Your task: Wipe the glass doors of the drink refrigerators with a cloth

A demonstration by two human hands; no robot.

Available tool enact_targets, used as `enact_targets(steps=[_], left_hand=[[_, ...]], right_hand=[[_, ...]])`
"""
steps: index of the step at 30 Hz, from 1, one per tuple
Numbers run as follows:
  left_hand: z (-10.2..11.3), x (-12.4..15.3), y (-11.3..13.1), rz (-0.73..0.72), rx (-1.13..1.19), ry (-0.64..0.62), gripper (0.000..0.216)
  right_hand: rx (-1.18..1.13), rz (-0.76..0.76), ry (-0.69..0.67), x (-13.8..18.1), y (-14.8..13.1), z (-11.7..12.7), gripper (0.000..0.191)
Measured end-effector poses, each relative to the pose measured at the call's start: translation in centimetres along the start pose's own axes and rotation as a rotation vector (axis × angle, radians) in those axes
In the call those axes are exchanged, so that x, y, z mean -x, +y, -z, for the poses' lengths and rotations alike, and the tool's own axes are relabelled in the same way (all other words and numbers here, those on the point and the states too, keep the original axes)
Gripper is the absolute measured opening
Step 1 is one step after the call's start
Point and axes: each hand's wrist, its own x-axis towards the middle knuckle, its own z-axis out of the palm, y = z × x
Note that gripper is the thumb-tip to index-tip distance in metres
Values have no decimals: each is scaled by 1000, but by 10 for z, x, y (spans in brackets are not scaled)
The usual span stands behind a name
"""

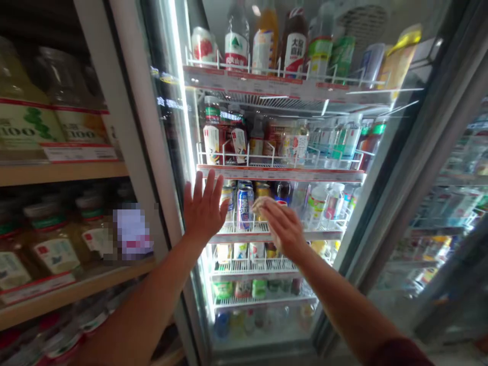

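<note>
A glass door (224,345) of a lit drinks cooler stands in front of me. My left hand (204,211) lies open on the left side of the glass, its fingers spread and pointing up. Nothing is in it. Under the fingers of my right hand (284,226) is a pale, crumpled cloth (261,204), held against the glass near the middle. Only a small part of the cloth shows past the fingertips. Behind the glass, between my hands, a blue can (245,206) stands on the third shelf. A dark bottle (282,190) is just above my right hand.
Cooler shelves (282,174) carry bottles and cans behind white wire rails. To my left, a wooden shelf (64,175) holds large juice bottles (49,249). The metal door frame (392,213) runs along the right, with another stocked cooler (450,203) beyond it.
</note>
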Motion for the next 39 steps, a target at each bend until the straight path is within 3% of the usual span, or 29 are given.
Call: enact_targets(steps=[2, 6, 8, 10, 14, 16, 19, 21, 22, 25, 27, 29, 31, 33, 34, 35, 39], left_hand=[[0, 0, 0, 5, 4, 0, 74], [1, 0, 1, 10, 14, 4, 74], [1, 0, 1, 4, -3, 11, 74], [1, 0, 1, 5, -20, 16, 74], [1, 0, 0, 0, -15, 17, 73], [1, 0, 0, -11, -29, 24, 73], [2, -1, 1, -26, -65, 33, 75], [2, -1, 2, -29, -81, 33, 76], [2, -1, 2, -29, -87, 34, 76], [2, 0, 2, -20, -74, 30, 75], [2, 0, 1, -9, -48, 25, 74], [2, 0, 1, -5, -37, 25, 75], [2, 0, 1, -12, -49, 29, 76], [2, 0, 1, -17, -63, 30, 76], [2, 0, 1, -15, -65, 27, 76], [2, 0, 1, -11, -61, 24, 76], [1, 0, 1, -2, -42, 17, 75]], right_hand=[[-41, 39, -28, -13, 5, 0, 68], [93, -225, 315, -61, 49, 13, 60], [150, -303, 392, -72, 55, 13, 60], [127, -247, 320, -71, 42, 7, 65], [59, 20, 19, -67, 21, 1, 75], [93, -27, 76, -78, 37, 7, 71], [191, -246, 319, -95, 64, 15, 64], [228, -293, 373, -92, 62, 14, 64], [221, -251, 331, -86, 54, 11, 66], [145, 27, 36, -67, 30, 6, 72], [118, 93, -47, -67, 36, 11, 70], [144, -49, 57, -79, 64, 22, 65], [181, -258, 261, -92, 94, 31, 61], [190, -368, 408, -96, 105, 33, 59], [180, -362, 419, -93, 100, 31, 59], [163, -314, 376, -88, 91, 27, 60], [70, 35, 1, -75, 55, 19, 68]])
